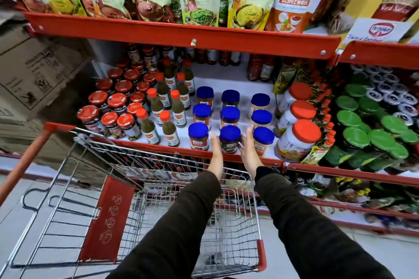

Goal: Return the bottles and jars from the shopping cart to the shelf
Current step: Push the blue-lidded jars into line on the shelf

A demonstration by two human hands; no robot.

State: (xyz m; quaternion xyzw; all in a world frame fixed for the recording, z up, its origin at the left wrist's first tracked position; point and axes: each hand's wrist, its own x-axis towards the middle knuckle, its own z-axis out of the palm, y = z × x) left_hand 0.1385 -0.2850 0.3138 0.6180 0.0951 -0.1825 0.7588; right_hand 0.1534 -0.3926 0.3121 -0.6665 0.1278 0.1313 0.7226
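Note:
A blue-lidded jar [230, 139] stands at the front edge of the red shelf [226, 156], in the middle column of several like jars. My left hand [216, 154] presses against its left side and my right hand [248, 152] against its right side, so both hands clasp it. The wire shopping cart [181, 199] stands below my arms, pushed up to the shelf; I see no bottles or jars in its basket.
Red-lidded jars [108, 108] and orange-capped sauce bottles [167, 120] fill the shelf's left part. Large orange-lidded jars [299, 133] and green-lidded jars [371, 133] stand to the right. Pouches hang on the shelf above. Cardboard boxes [34, 70] are stacked at the left.

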